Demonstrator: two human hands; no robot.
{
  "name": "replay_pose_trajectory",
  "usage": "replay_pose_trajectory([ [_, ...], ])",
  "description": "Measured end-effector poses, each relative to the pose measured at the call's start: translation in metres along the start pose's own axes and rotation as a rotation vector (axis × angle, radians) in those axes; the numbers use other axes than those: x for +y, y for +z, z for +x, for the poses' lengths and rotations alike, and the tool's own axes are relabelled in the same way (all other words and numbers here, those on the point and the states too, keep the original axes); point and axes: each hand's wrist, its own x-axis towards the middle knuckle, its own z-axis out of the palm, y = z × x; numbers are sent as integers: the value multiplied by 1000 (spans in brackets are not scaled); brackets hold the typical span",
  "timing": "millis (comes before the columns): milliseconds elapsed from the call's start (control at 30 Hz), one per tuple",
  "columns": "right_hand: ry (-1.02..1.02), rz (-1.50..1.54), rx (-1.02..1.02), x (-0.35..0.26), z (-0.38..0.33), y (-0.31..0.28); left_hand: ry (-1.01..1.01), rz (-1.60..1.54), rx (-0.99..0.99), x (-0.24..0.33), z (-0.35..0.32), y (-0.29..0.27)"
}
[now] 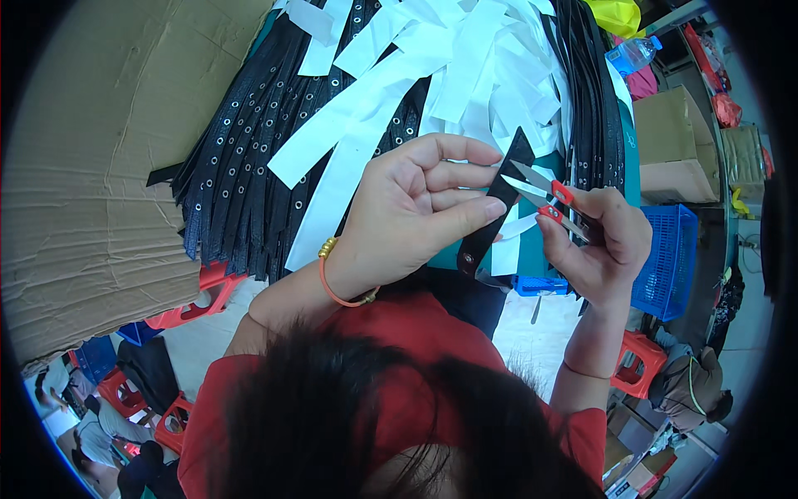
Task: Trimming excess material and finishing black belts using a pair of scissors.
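From the head camera, looking down: the left hand (407,212) pinches a black strap (497,204) between its thumb and fingers, so its grip is pressed onto the strap. The strap is held up in the air, tilted, with its pointed end up and its metal stud end hanging down. The right hand (603,241) holds small snips (544,193) with red handles. Its fingers are curled around them, and the two blades are spread apart. The blade tips sit right at the strap's edge, just beside the left fingertips.

That closeness could go wrong, I think. If the snips shut too near, they might nip a finger. They could also cut into the strap itself if the strap slips or twists.

Behind the hands, the desk (632,158) carries a big pile of black straps (249,158) with white paper strips (399,75) on top. Brown cardboard (91,183) lies to the left.
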Motion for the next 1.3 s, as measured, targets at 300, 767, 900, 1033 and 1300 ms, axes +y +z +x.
replay_pose_trajectory([
  [300,-29,7,3,-3,-1,6,33,52,34,1,-6,-1],
  [767,-34,16,-46,7,-3,11,26,53,29,1,1,-7],
  [900,-55,-28,2,5,-2,13,26,76,25,2,2,-7],
  [1033,191,266,231,11,-11,14,22,6,4,3,5,-5],
  [1300,878,896,6,-11,17,17,-101,83,-2,5,14,4],
])
